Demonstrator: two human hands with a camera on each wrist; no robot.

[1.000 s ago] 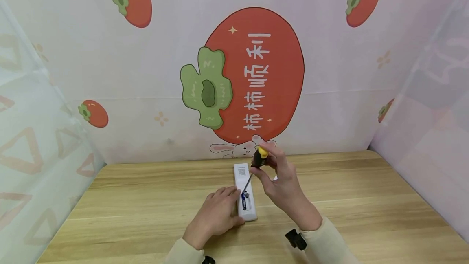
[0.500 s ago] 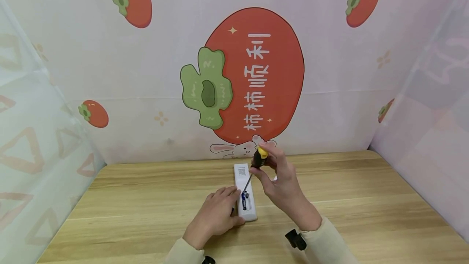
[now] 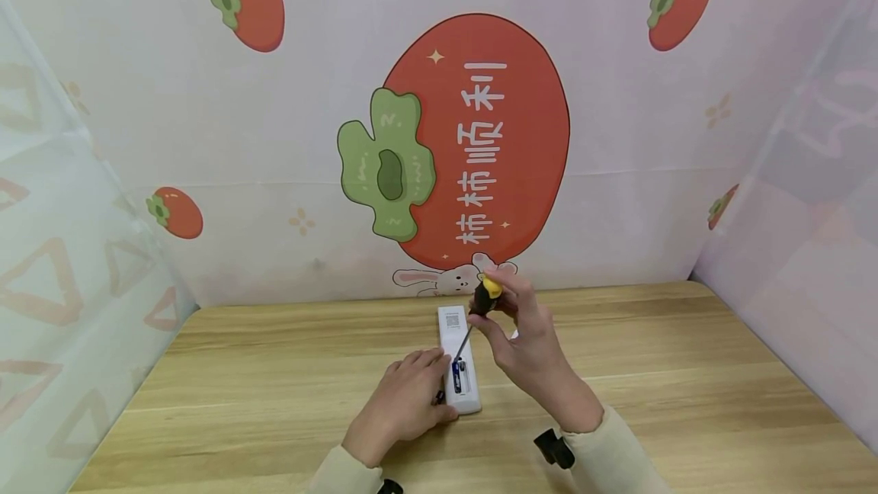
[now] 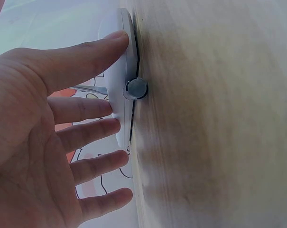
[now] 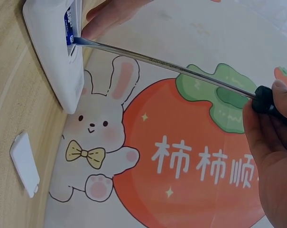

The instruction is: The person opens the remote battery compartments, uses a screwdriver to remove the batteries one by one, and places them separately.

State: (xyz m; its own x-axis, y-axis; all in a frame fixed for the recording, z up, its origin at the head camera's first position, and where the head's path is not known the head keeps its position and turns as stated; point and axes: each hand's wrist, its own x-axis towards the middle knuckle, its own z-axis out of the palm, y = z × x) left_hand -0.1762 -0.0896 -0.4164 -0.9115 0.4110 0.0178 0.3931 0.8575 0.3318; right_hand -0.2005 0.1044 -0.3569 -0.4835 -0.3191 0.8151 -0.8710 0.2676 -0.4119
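A white remote control (image 3: 453, 334) lies face down on the table, its battery compartment open. A blue battery (image 3: 457, 377) sits in the compartment. My right hand (image 3: 528, 338) holds a screwdriver (image 3: 486, 294) by its black and yellow handle; the flat tip meets the battery's end in the right wrist view. My left hand (image 3: 408, 399) rests along the remote's left side with straight fingers, the thumb near its lower end. Between thumb and fingers, a loose cylinder, apparently another battery (image 4: 136, 89), lies against the remote's side.
A small white battery cover (image 5: 24, 164) lies on the wooden table (image 3: 274, 395), right of the remote and mostly behind my right hand in the head view. A printed cloth backdrop (image 3: 604, 235) rises at the table's back edge.
A dark cylinder has come into sight beside my left thumb and shifted right to the remote's side. Both hands and the screwdriver stay nearly still.
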